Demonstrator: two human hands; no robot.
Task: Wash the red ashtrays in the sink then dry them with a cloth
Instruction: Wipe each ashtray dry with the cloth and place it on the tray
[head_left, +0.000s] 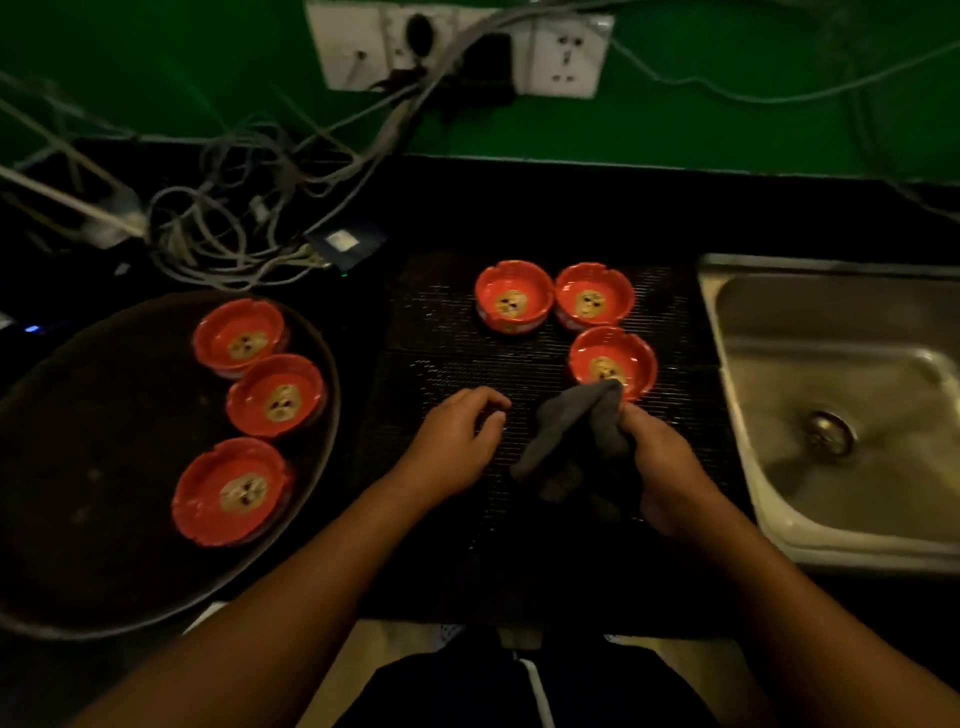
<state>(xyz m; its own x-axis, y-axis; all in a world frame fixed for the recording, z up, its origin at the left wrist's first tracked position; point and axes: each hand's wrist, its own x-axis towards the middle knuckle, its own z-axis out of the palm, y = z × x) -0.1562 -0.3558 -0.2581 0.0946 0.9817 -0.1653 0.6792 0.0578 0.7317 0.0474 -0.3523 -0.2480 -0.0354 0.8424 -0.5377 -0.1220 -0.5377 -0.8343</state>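
right hand: your right hand (660, 467) grips a crumpled grey cloth (571, 441), fingers curled round it.
left hand: your left hand (457, 441) hovers just beside the cloth, fingers loosely curled, holding nothing.
nearest ashtray: a round red ashtray with a pale centre (612, 358) sits at the cloth's tip.
mat: it stands on a black ribbed mat (441, 322); a back-left ashtray (513, 296) and a back-right ashtray (594, 296) stand side by side.
tray: three red ashtrays (276, 395) lie on a round dark tray (104, 441), left.
sink: a steel sink (831, 322), right.
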